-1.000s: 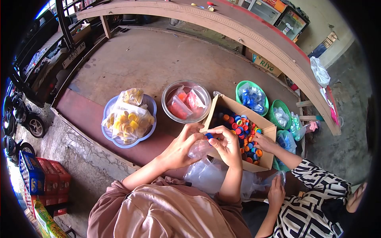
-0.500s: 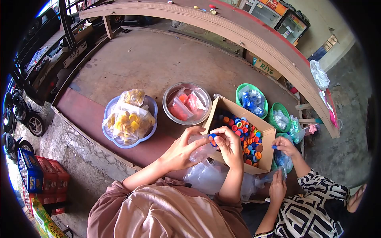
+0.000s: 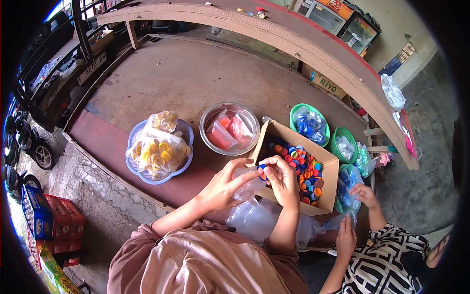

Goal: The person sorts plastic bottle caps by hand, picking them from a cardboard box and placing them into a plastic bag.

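Both my hands meet in front of the cardboard box at a small blue bottle cap [image 3: 263,172], which has some orange showing at it. My right hand [image 3: 285,183] pinches the cap between thumb and fingers. The fingertips of my left hand [image 3: 223,189] close on it from the other side. Below my left fingers hangs a clear plastic bag [image 3: 248,188]; how it is held is partly hidden. More clear plastic [image 3: 254,218] lies near my lap. Inside the cardboard box [image 3: 330,185] are many loose blue, orange, red and green caps.
A blue basket [image 3: 138,172] holds bagged yellow caps, and a metal bowl [image 3: 207,138] holds bagged red ones. Green baskets [image 3: 294,114] with bags stand beyond the box. At right, a co-worker's hands [image 3: 356,210] are near a bag. A wooden rail [image 3: 274,38] crosses the back.
My hands stay almost in place at the blue cap. The co-worker's upper hand has let go of a blue cap and now has its fingers spread, slightly lower and further right.
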Available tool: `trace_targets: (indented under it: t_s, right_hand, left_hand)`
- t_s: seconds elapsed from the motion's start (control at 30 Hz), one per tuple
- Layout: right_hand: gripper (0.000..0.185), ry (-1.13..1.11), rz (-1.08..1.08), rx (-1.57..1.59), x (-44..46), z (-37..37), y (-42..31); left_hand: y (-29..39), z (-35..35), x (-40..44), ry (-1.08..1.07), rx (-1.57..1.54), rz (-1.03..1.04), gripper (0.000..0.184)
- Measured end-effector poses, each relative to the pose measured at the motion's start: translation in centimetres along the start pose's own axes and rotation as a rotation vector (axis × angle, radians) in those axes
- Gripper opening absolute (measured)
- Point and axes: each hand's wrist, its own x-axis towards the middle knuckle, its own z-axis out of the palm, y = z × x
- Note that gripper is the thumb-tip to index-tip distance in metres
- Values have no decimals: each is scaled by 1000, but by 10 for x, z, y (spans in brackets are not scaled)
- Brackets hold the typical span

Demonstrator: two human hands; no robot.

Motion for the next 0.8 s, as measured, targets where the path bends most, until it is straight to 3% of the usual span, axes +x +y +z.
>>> trace_targets:
  t_s: [0.63,0.8]
  right_hand:
    - [21,1,-60,-27,2,3,5]
    - [23,46,-174,-188,0,3,3]
  left_hand:
    - [4,-3,6,-86,-154,-71,60]
    - [-1,-4,5,41,-145,12,64]
